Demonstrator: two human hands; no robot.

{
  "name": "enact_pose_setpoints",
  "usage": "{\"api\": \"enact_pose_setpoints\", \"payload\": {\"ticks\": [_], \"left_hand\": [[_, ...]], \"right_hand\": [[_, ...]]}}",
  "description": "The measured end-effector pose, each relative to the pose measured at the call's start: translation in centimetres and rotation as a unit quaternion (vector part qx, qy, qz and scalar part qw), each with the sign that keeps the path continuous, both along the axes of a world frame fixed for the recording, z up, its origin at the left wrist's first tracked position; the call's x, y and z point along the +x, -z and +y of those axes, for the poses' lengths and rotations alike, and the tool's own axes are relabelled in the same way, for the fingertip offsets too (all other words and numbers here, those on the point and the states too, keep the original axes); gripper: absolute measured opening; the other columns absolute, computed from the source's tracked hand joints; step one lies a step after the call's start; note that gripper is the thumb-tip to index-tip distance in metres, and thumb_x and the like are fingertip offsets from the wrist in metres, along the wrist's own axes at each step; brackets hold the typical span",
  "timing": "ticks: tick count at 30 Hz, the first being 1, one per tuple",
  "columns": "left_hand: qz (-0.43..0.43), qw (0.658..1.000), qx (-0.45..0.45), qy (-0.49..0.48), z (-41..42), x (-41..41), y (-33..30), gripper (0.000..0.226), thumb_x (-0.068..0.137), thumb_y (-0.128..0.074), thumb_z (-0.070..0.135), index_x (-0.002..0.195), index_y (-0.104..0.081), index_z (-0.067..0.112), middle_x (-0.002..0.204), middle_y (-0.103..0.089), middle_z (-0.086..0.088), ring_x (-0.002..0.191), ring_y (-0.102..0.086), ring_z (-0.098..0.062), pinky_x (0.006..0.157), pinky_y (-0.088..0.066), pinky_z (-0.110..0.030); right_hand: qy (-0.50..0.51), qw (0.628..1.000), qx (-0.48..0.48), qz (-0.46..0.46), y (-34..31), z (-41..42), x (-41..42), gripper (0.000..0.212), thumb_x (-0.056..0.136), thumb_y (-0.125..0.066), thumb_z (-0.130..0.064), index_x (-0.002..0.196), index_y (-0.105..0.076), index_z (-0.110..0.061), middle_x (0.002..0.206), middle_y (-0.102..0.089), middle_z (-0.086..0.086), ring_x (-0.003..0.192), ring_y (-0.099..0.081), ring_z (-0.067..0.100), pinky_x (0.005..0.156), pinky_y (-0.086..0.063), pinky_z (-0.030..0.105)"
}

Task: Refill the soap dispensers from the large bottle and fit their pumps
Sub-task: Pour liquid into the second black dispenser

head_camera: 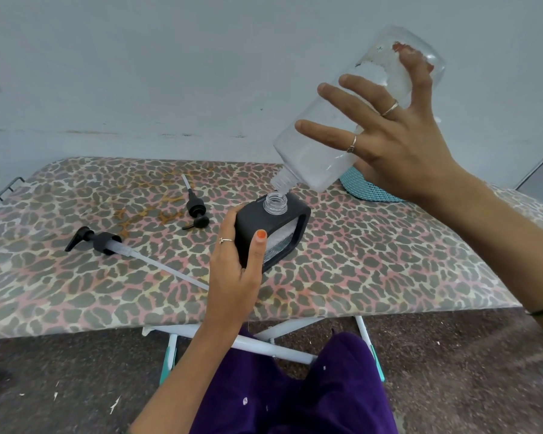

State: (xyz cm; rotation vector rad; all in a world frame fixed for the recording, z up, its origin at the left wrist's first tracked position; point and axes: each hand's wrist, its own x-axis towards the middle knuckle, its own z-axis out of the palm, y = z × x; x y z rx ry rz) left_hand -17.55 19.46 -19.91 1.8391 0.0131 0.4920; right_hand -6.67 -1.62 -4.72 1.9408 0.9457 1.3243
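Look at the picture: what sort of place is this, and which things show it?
Probably a home utility or laundry corner: an ironing board with a leopard-print cover serves as the table, against a plain painted wall, over a speckled floor.

No text, brand, number or sign can be read anywhere. The large bottle carries only torn white and reddish label remains near its base, at about one o'clock, with no legible letters. The black dispenser shows no legible marking.
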Motion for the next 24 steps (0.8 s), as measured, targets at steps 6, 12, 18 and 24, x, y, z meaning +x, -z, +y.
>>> {"api": "enact_pose_setpoints", "payload": {"ticks": [6,12,18,24], "left_hand": [[-0.01,1.0,-0.02,0.0,0.0,-0.2,0.3,0.071,0.089,-0.037,0.074,0.147,-0.032,0.032,0.133,-0.058,-0.002,0.123,-0.055,-0.021,0.101,-0.047,-0.05],[-0.015,1.0,-0.019,-0.002,0.0,0.1,0.4,0.076,0.089,-0.038,0.073,0.149,-0.032,0.026,0.135,-0.056,-0.001,0.125,-0.054,-0.019,0.101,-0.047,-0.05],[-0.014,1.0,-0.016,-0.004,0.1,0.2,0.6,0.082,0.088,-0.037,0.075,0.15,-0.03,0.022,0.141,-0.053,-0.003,0.13,-0.05,-0.021,0.105,-0.045,-0.049],[-0.025,1.0,-0.017,-0.004,0.2,0.1,0.6,0.081,0.089,-0.038,0.073,0.149,-0.031,0.019,0.132,-0.059,-0.003,0.122,-0.056,-0.022,0.099,-0.048,-0.051]], "right_hand": [[0.019,0.987,0.094,0.129,1.8,-0.5,-0.8,0.082,0.075,-0.065,-0.011,0.145,-0.033,-0.037,0.144,-0.046,0.008,0.128,-0.044,0.028,0.104,-0.023,0.063],[0.049,0.943,0.202,0.259,4.1,-0.9,-1.7,0.084,0.068,-0.074,-0.027,0.143,-0.038,-0.036,0.137,-0.051,0.002,0.124,-0.046,0.028,0.099,-0.028,0.054],[-0.001,0.797,0.435,0.419,5.5,-0.3,-3.3,0.085,0.064,-0.074,-0.033,0.142,-0.04,-0.037,0.133,-0.054,-0.002,0.123,-0.045,0.025,0.101,-0.038,0.05],[-0.041,0.666,0.574,0.475,7.3,-1.0,-3.5,0.082,0.069,-0.084,-0.025,0.138,-0.041,-0.032,0.122,-0.052,-0.013,0.11,-0.049,0.005,0.095,-0.042,0.028]]}}
